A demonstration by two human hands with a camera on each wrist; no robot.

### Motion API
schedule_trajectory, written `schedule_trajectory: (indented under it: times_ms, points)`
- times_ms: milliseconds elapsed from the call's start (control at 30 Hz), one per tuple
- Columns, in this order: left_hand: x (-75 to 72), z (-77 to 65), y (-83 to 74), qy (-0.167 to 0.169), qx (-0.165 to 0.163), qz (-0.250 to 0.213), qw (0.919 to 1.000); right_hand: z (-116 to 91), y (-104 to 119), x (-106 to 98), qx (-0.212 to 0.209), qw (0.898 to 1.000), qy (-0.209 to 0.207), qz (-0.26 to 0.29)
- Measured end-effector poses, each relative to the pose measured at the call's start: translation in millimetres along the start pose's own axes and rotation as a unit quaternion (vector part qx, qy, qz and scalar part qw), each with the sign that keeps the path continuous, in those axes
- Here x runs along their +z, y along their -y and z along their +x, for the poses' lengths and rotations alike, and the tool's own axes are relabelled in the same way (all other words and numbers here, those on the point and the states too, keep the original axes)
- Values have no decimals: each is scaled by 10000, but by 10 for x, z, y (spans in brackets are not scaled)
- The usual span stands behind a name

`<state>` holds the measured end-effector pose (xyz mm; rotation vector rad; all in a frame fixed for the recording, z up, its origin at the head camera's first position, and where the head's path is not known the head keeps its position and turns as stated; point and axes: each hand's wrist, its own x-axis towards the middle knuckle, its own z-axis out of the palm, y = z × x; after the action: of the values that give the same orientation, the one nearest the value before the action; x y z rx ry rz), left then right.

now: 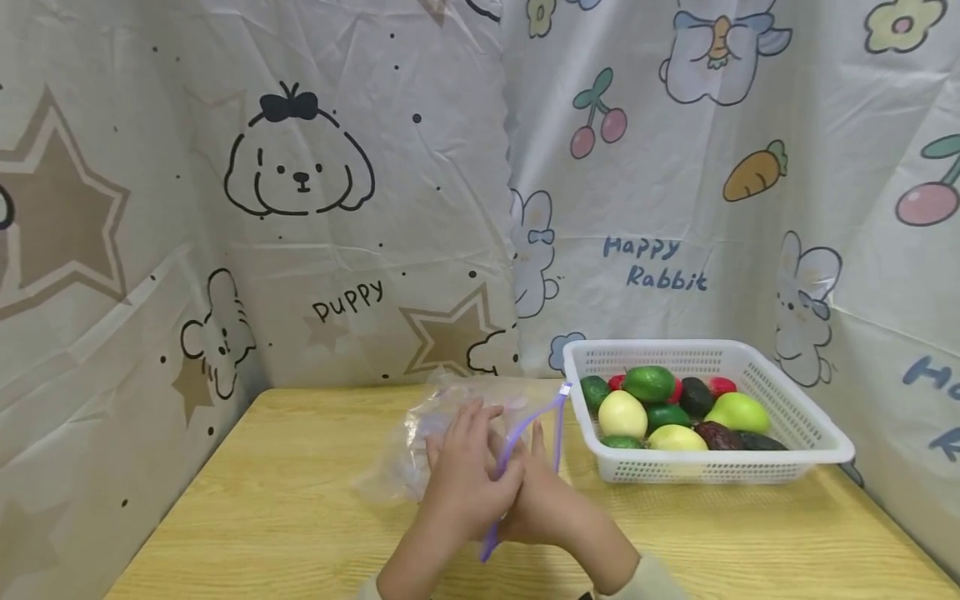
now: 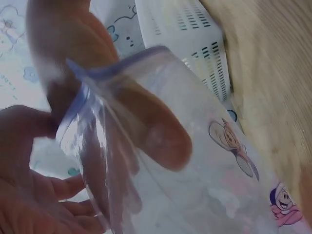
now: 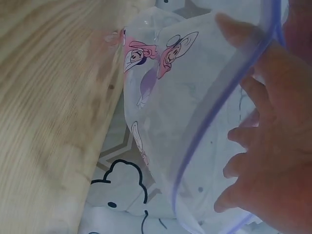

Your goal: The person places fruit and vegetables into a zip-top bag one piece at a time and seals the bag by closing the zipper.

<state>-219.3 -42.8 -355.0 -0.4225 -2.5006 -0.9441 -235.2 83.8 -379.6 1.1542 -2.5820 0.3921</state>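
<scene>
A clear zip bag [image 1: 416, 442] with a purple zip edge and pink cartoon print lies over the table in front of me, its mouth spread open. My right hand [image 1: 543, 504] reaches into that mouth; its thumb and fingers show through the film in the left wrist view. The right wrist view has the right hand [image 3: 278, 141] with its fingers apart beside the purple strip. My left hand [image 1: 468, 479] overlaps the bag, fingers stretched forward and thumb crossing the strip. In the left wrist view, the left hand [image 2: 34, 195] is right at the bag's edge.
A white perforated basket [image 1: 705, 467] stands at the right of the wooden table [image 1: 285, 500]. It holds several fruits and vegetables, among them a green pear [image 1: 738, 414] and a yellow-white round fruit [image 1: 622, 415]. Printed curtains [image 1: 420, 208] hang behind and on both sides.
</scene>
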Motion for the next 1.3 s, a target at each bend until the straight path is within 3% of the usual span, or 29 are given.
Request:
schedule_trajectory:
  times_ms: [167,300,467,567,633,767,867,967,1100,1200,1300]
  points:
    - [16,-5,1,-43,388,394,9985,-5,26,38,-24,9995,-86,-296]
    - [-32,18,7,-112,853,636,9943,0,12,104,147,9954,-75,-945]
    - [-194,68,13,-737,1258,446,9883,-60,-54,181,1162,9861,957,-707]
    - [-291,72,2,-970,1528,103,9834,-81,-83,197,1311,9835,1199,-326]
    - [-333,59,-17,-1036,1792,173,9782,-68,-91,198,1102,9890,930,-340]
    - [-410,37,-68,-959,2158,939,9672,-23,-94,179,821,9947,452,-433]
    - [-474,41,-70,-776,2119,1452,9633,-11,-112,152,656,9951,612,-419]
    - [-514,64,-18,-595,1836,1556,9688,2,-148,133,256,9976,595,-251]
    - [-522,89,74,-359,1477,1398,9784,65,-201,116,-542,9976,-431,-44]
    - [-532,90,123,-277,1373,1241,9823,113,-233,81,-921,9871,-1304,-146]
    - [-560,91,161,-243,1313,1113,9848,143,-275,6,-1046,9766,-1871,-191]
